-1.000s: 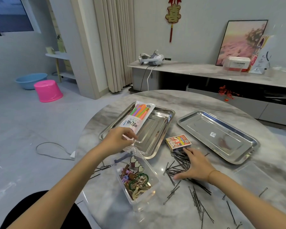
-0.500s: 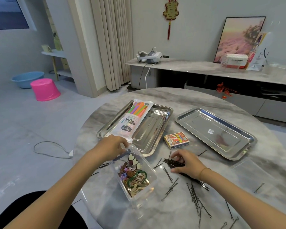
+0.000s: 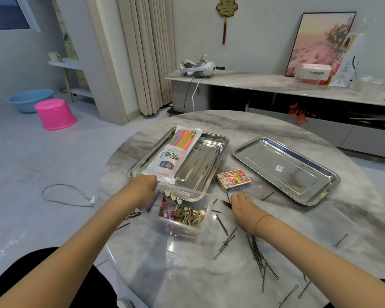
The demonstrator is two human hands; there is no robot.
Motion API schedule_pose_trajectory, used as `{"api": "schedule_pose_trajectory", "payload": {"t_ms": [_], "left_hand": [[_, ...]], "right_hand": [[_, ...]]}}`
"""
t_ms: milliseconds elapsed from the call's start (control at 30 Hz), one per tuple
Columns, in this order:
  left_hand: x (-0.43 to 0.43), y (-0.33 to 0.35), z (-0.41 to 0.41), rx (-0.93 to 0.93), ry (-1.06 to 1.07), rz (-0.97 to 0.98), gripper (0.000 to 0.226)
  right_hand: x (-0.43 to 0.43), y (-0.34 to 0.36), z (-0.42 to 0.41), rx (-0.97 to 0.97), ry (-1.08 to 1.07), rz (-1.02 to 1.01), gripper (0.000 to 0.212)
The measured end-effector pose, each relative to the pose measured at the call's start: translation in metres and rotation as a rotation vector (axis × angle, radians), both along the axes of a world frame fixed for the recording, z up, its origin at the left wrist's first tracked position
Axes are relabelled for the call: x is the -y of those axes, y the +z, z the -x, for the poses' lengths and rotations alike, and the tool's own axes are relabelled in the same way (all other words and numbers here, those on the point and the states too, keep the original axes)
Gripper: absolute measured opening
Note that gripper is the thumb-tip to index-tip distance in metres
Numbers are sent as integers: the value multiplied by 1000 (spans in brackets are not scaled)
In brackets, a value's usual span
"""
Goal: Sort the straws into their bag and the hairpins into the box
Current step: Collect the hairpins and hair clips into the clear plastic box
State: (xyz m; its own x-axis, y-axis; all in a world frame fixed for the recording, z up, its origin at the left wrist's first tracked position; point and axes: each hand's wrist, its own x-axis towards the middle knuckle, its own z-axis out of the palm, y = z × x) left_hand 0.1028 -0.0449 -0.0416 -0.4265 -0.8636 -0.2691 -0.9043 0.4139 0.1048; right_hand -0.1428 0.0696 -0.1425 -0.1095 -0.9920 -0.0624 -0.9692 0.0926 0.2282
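A clear plastic box [image 3: 206, 221] with coloured clips inside stands near the table's front left. My left hand [image 3: 142, 187] grips its far left corner. The straw bag [image 3: 178, 152], holding bright straws, lies on the left steel tray [image 3: 209, 161], its near end just beyond my left hand. My right hand [image 3: 242, 205] rests on the table just right of the box, its fingers curled round a small bunch of black hairpins [image 3: 226, 203]. Several more loose hairpins [image 3: 257, 256] lie scattered across the table in front of and beside my right forearm.
A second steel tray [image 3: 285, 167] lies at the right. A small printed card box [image 3: 233, 180] sits between the trays. A clear flat lid [image 3: 327, 221] lies at the right front. The round marble table [image 3: 242, 127] ends close on the left.
My right hand has swept hairpins together and drawn leftward toward the clear box. My left hand has come back from the straw bag's end to the box's corner.
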Motion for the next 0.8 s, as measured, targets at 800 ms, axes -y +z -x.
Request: {"api": "schedule_pose_trajectory", "payload": {"t_ms": [800], "left_hand": [[-11, 15, -5, -6, 59, -284, 36]], "right_hand": [[-2, 64, -4, 913, -227, -127, 19]]}}
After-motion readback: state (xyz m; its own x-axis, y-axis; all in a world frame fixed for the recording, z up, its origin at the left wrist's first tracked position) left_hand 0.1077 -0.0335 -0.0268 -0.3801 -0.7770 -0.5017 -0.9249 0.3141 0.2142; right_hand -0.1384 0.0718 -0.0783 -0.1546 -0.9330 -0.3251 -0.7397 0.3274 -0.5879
